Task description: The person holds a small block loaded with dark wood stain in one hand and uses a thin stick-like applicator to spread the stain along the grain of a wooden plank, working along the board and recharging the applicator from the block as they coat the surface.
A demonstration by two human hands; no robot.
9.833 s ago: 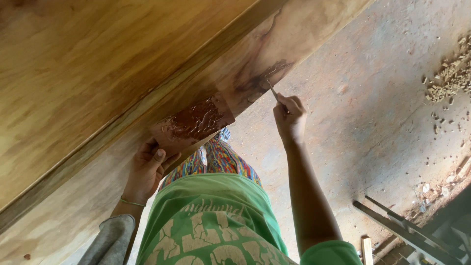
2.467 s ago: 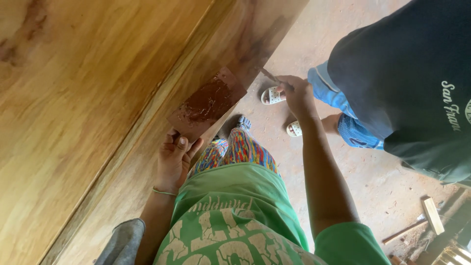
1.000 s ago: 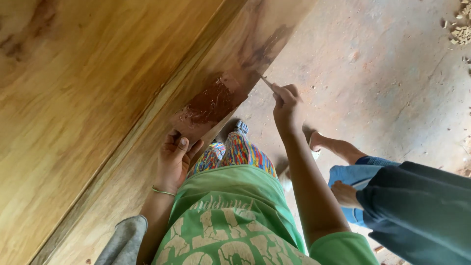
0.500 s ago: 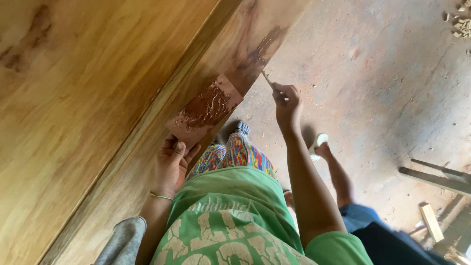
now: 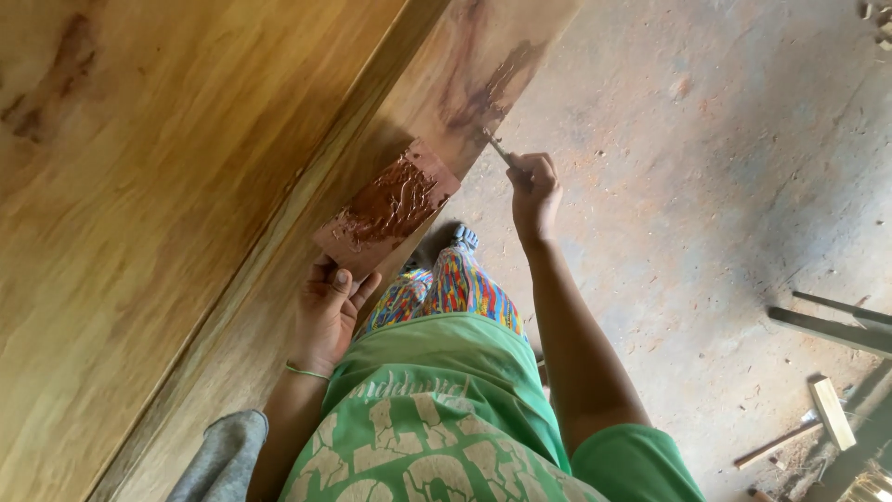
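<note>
— What does the left hand (image 5: pixel 327 311) have?

— A small flat wooden board (image 5: pixel 386 208), used as a palette: its upper face is smeared with thick reddish-brown filler paste (image 5: pixel 395 200). The fingers (image 5: pixel 339 279) curl around the board's lower end, thumb on top, so the hand is closed on it. A thin green bracelet (image 5: pixel 307 372) sits at the wrist.

— And where is the board?

— Held up against the face of the big wooden panel (image 5: pixel 186 186), just beside the raised strip (image 5: pixel 316 195) that runs diagonally along it. Whether it actually touches the panel, I cannot tell.

— The right hand (image 5: pixel 534 191)?

— Raised higher, fingers pressed together around the handle of a slim tool (image 5: pixel 497 149), likely a putty knife. Its tip is at the panel's edge, just below a dark reddish-brown streak (image 5: pixel 488 88) of the same paste on the wood.

— How far apart are the two hands?

— Near each other, with the person's patterned multicoloured trousers (image 5: pixel 446 288) showing between them. The board sits lower and to the left of the tool.

— What else is around?

— The person wears a green printed shirt (image 5: pixel 437 418). Below is a dusty concrete floor (image 5: pixel 706 186), with wood offcuts (image 5: pixel 832 414) and dark metal bars (image 5: pixel 827 325) lying at the right edge, well apart from the hands.
</note>
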